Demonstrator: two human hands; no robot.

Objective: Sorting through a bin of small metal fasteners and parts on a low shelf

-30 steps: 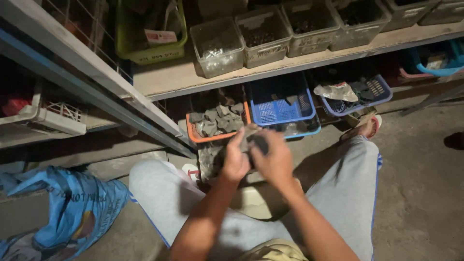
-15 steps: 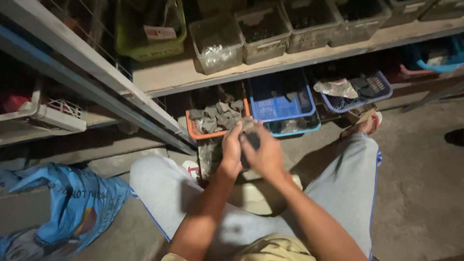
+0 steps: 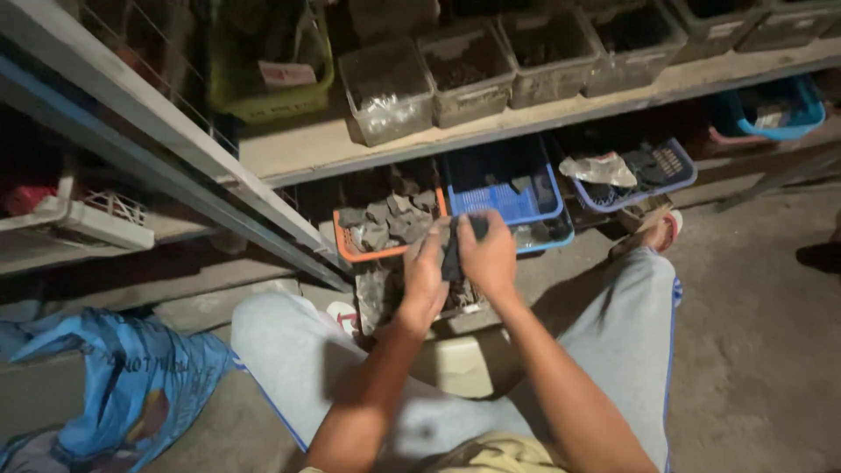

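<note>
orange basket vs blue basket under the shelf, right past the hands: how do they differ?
The orange basket is heaped with grey, rough pieces; the blue basket looks almost empty, with only a piece or two inside. Orange sits to the left of blue. Both rest under the wooden shelf, beyond the left hand and right hand.

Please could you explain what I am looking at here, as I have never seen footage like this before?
No machine here: a person wears a camera on the head, looking down at their own lap and two bare hands. They sit low on the concrete floor in pale trousers, facing a wooden shelf. The left hand and right hand together hold a small dark object; I cannot tell what it is. Beyond them, an orange tray of grey pieces sits beside a blue basket. Clear tubs stand on the shelf, and a blue bag lies at left.
</note>
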